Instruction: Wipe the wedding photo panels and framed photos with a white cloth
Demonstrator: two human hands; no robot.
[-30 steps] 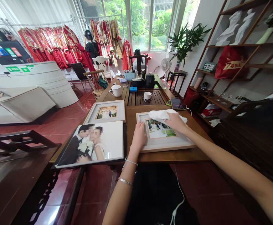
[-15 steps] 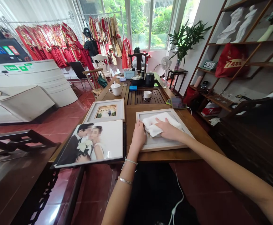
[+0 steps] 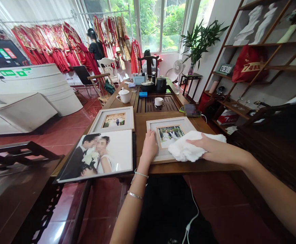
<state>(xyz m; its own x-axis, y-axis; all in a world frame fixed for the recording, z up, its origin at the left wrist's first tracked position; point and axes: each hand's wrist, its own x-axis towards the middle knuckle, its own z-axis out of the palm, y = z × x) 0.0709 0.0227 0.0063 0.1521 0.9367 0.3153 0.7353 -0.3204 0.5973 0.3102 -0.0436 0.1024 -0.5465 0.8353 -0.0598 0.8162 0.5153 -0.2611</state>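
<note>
Left hand [image 3: 150,145] lies flat on the left border of the picture frame [image 3: 168,122], fingers open and pressing down, not wrapped around anything. Right hand [image 3: 214,150] lies on top of a white cloth [image 3: 186,149], fingers stretched out over it, palm down, no pinch that I can see. The cloth is bunched on the frame's near right corner and spills off onto the bench [image 3: 140,125]. The frame lies face up at the near edge of the bench, right in front of me, photo showing in the middle.

Handling, my guess: the frame is stiff and fairly light, with a pale wide border. The front looks glazed, so probably breakable and slick under a flat palm. Best hold is on the outer rails, one hand per side, off the photo area. The cloth is soft and floppy, weighs next to nothing, can be grabbed anywhere, and bunches easily.

Around it: a second frame [image 3: 113,119] to the left, a big print [image 3: 99,156] nearer on that side, both flat. Further back are a tea tray [image 3: 153,105], a cup [image 3: 159,101] and a teapot [image 3: 124,95]. A phone [image 3: 191,110] sits just beyond the frame's far right corner.
</note>
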